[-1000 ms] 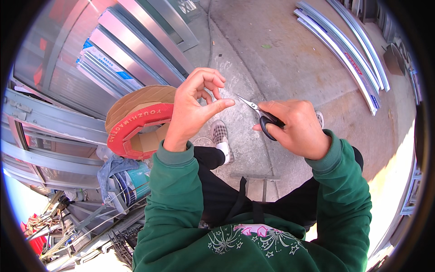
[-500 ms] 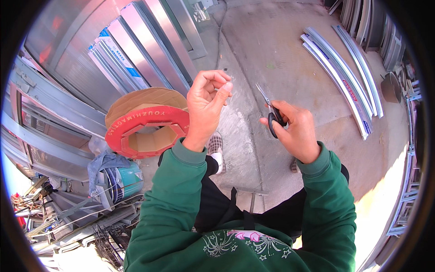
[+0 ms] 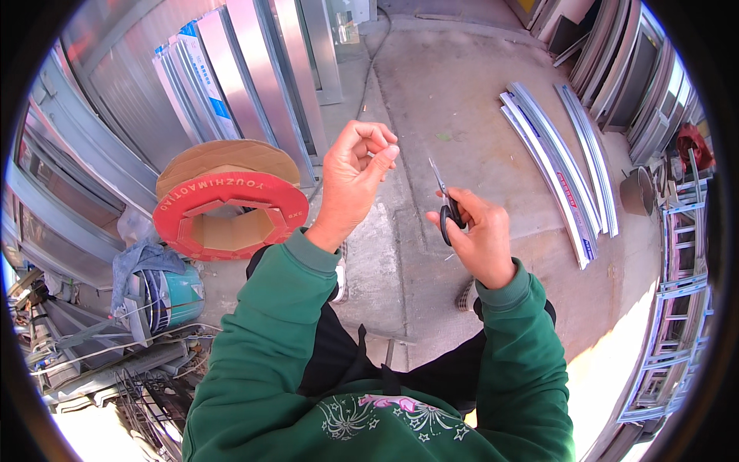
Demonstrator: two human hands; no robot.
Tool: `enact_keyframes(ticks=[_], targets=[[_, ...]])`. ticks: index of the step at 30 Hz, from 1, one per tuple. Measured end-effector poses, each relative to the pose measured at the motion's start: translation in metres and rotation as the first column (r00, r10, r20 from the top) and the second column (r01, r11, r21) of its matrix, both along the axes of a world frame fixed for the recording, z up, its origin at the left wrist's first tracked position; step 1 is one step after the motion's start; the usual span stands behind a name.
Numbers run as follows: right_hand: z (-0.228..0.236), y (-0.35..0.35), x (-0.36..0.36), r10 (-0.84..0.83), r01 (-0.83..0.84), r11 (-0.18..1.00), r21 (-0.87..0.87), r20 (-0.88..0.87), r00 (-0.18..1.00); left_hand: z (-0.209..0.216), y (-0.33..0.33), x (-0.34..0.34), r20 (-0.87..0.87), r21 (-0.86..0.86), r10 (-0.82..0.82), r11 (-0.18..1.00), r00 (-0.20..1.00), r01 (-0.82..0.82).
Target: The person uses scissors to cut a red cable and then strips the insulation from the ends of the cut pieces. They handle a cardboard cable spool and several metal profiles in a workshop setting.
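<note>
- A teal bucket [image 3: 173, 296] stands at your lower left with a grey cloth [image 3: 138, 262] draped over it; its contents are hidden.
- Bare concrete floor [image 3: 454, 100]; metal profiles [image 3: 562, 169] lie right, a red cardboard spool [image 3: 227, 208] left.
- Your right hand [image 3: 477, 239] grips black-handled scissors [image 3: 445, 208], blades up.
- Your left hand [image 3: 354, 173] is raised, its fingertips pinched together; what they hold is too small to tell.

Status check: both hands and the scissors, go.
Left hand raised, fingertips pinched, contents too small to tell. Right hand grips scissors, blades up. Nothing between them.
</note>
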State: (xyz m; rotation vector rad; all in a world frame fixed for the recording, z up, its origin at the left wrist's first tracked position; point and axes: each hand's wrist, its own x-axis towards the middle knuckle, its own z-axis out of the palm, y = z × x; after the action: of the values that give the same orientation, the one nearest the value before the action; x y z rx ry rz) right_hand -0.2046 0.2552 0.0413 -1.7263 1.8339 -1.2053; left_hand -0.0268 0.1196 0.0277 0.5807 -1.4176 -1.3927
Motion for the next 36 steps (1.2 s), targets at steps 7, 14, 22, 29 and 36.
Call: enact_keyframes(ticks=[7, 14, 22, 29, 36], targets=[[-0.005, -0.002, -0.001, -0.02, 0.019, 1.0, 0.017, 0.032, 0.999, 0.002, 0.002, 0.001, 0.011, -0.006, -0.02, 1.0, 1.0, 0.02], [-0.001, -0.002, -0.001, -0.034, 0.035, 0.999, 0.039, -0.015, 0.999, 0.001, 0.002, 0.002, 0.022, -0.024, -0.059, 0.998, 0.998, 0.06], [0.005, 0.0, -0.001, -0.04, 0.043, 0.997, 0.064, -0.052, 0.998, 0.001, 0.003, 0.003, 0.123, -0.032, -0.07, 0.997, 0.99, 0.074], [0.01, 0.001, -0.004, -0.034, 0.037, 0.999, 0.038, -0.057, 0.998, -0.002, -0.001, 0.006, 0.125, 0.056, -0.167, 0.985, 0.978, 0.162], [0.002, 0.003, -0.008, -0.025, 0.026, 0.999, 0.032, -0.037, 0.999, -0.009, 0.0, 0.004, 0.065, 0.181, -0.271, 0.95, 0.96, 0.255]])
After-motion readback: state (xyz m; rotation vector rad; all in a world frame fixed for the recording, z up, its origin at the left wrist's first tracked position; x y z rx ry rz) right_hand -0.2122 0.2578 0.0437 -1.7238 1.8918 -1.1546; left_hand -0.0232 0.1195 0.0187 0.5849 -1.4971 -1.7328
